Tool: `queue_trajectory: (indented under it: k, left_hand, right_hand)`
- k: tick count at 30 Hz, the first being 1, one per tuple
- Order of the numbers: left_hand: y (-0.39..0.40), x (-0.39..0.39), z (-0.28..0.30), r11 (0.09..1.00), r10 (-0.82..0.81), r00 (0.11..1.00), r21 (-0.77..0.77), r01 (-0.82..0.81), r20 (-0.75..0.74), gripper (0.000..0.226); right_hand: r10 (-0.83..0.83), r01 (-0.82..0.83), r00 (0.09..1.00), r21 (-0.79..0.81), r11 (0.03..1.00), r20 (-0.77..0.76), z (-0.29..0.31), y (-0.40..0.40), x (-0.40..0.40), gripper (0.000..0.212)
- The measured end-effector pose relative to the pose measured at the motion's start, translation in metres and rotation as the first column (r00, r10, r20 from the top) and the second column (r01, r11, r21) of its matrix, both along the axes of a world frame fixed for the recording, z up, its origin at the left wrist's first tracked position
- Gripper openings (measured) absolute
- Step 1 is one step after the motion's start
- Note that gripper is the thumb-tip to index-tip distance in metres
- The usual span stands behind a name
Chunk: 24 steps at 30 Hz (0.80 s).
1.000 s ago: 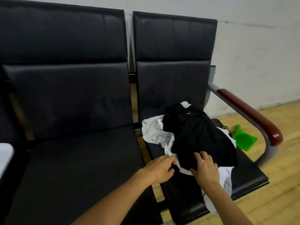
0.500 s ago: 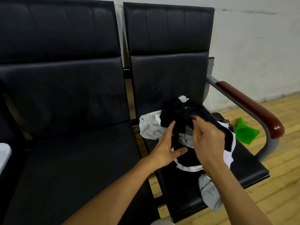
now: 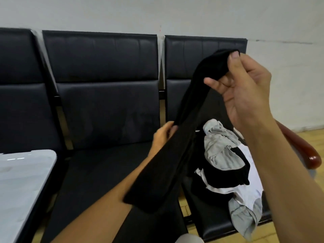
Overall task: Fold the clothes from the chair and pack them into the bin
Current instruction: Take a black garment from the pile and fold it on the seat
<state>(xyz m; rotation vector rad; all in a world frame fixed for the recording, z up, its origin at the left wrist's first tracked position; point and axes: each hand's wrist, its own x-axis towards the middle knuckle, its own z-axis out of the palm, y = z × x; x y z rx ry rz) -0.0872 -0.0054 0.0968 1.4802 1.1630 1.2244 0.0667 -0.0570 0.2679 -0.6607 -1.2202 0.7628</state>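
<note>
Row of black padded chairs (image 3: 105, 111) against a pale wall (image 3: 175, 13); wood floor (image 3: 312, 137) at right. I log my right hand (image 3: 245, 88) raised, thumb and fingers (image 3: 234, 55) pinching the top of a long black garment (image 3: 184, 128). My left hand (image 3: 163, 135) grips it midway. Pile of grey, white and black clothes (image 3: 226, 155) on the right seat, beside a red-brown armrest (image 3: 305, 149). White bin (image 3: 22, 186) at left.
</note>
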Motion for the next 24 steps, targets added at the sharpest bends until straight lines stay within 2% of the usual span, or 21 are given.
queue_trajectory:
  k: [3, 4, 7, 9, 11, 14, 17, 19, 21, 22, 24]
  left_hand:
    - [-0.016, -0.054, 0.012, 0.959, 0.233, 0.971, 0.152, -0.238, 0.051, 0.019]
    - [-0.017, -0.074, 0.018, 0.926, 0.332, 0.942, 0.172, -0.337, 0.058, 0.021]
    - [-0.026, -0.137, 0.033, 0.891, 0.405, 0.912, 0.196, -0.408, 0.059, 0.017]
    - [-0.036, -0.170, 0.046, 0.873, 0.428, 0.902, 0.232, -0.429, 0.057, 0.019]
    - [-0.053, -0.198, 0.065, 0.799, 0.512, 0.859, 0.364, -0.479, 0.006, 0.023]
    - [-0.074, -0.222, 0.096, 0.669, 0.612, 0.791, 0.525, -0.526, 0.011, 0.025]
    - [-0.093, -0.230, 0.126, 0.565, 0.655, 0.754, 0.698, -0.441, -0.054, 0.035]
    - [-0.103, -0.240, 0.144, 0.531, 0.677, 0.724, 0.770, -0.354, -0.134, 0.036]
    - [-0.109, -0.252, 0.158, 0.552, 0.696, 0.683, 0.773, -0.313, -0.220, 0.035]
    - [-0.112, -0.259, 0.162, 0.574, 0.694, 0.670, 0.764, -0.294, -0.263, 0.034]
    - [-0.115, -0.272, 0.166, 0.617, 0.684, 0.637, 0.748, -0.245, -0.356, 0.027]
  right_hand:
    - [-0.194, 0.201, 0.966, -0.021, 0.979, 0.169, -0.006, 0.005, -0.002, 0.030]
    - [-0.236, 0.249, 0.938, -0.019, 0.968, 0.253, -0.010, 0.009, -0.001, 0.032]
    - [-0.245, 0.285, 0.848, -0.016, 0.958, 0.470, -0.028, 0.014, -0.010, 0.034]
    - [-0.200, 0.247, 0.859, -0.039, 0.968, 0.472, -0.037, 0.016, -0.019, 0.036]
    - [-0.096, 0.144, 0.885, -0.071, 0.987, 0.455, -0.042, 0.017, -0.032, 0.035]
    - [0.183, -0.109, 0.890, -0.194, 0.975, 0.418, -0.047, 0.009, -0.053, 0.031]
    - [0.393, -0.286, 0.833, -0.306, 0.908, 0.388, -0.050, -0.003, -0.071, 0.035]
    - [0.397, -0.304, 0.869, -0.314, 0.899, 0.295, -0.056, -0.007, -0.083, 0.037]
    - [0.300, -0.243, 0.941, -0.306, 0.921, 0.157, -0.064, -0.006, -0.093, 0.034]
    - [0.240, -0.189, 0.959, -0.292, 0.937, 0.149, -0.070, -0.006, -0.098, 0.034]
    - [0.177, -0.118, 0.944, -0.213, 0.970, 0.280, -0.079, -0.009, -0.106, 0.027]
